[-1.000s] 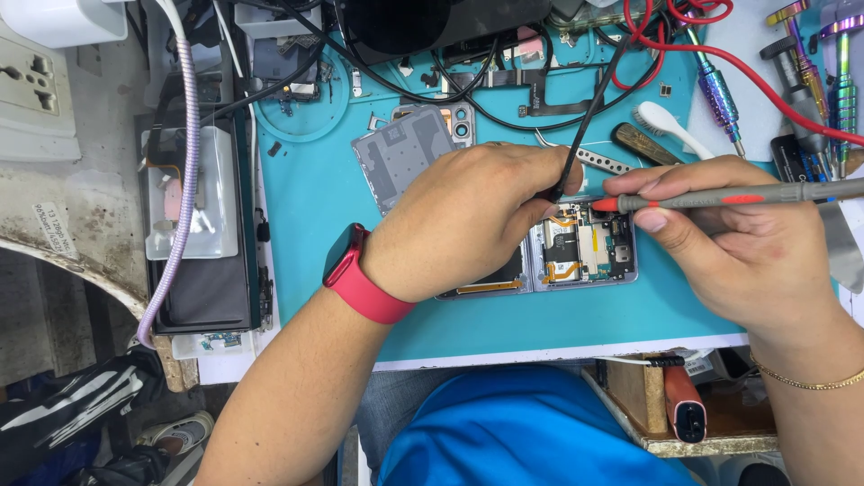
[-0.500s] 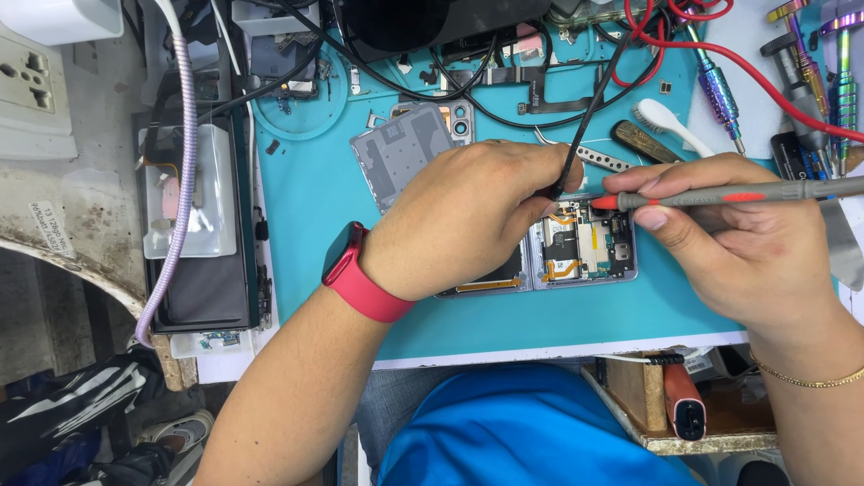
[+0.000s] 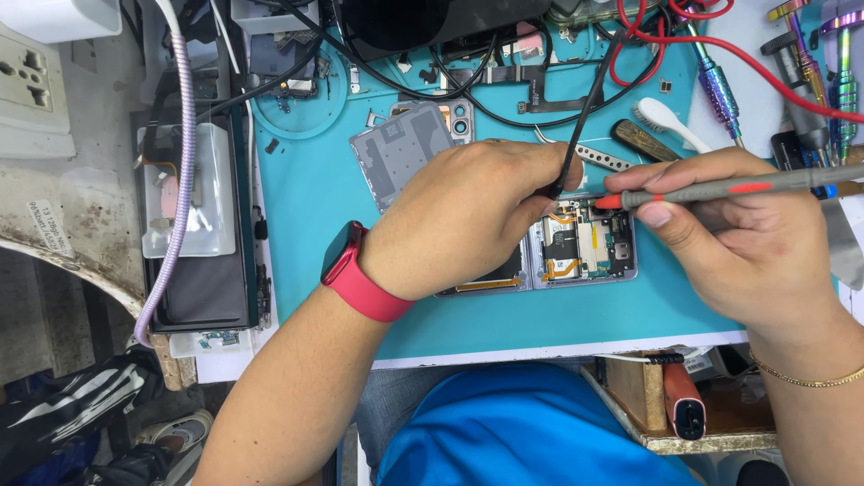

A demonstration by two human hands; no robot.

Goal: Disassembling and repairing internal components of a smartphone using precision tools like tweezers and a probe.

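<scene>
Phone [image 3: 585,247] opened, circuit boards exposed

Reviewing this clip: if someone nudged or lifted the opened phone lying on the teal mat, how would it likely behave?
The opened phone lies flat on the teal mat, so it would probably slide, not roll or tip. Its exposed boards and ribbon cables look fragile. It seems thin, likely light and fairly stiff. The left hand rests over it, steadying it.

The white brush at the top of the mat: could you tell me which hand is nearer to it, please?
Right. The right hand lies just below the white brush; the left hand sits farther off, down to its left.
</scene>
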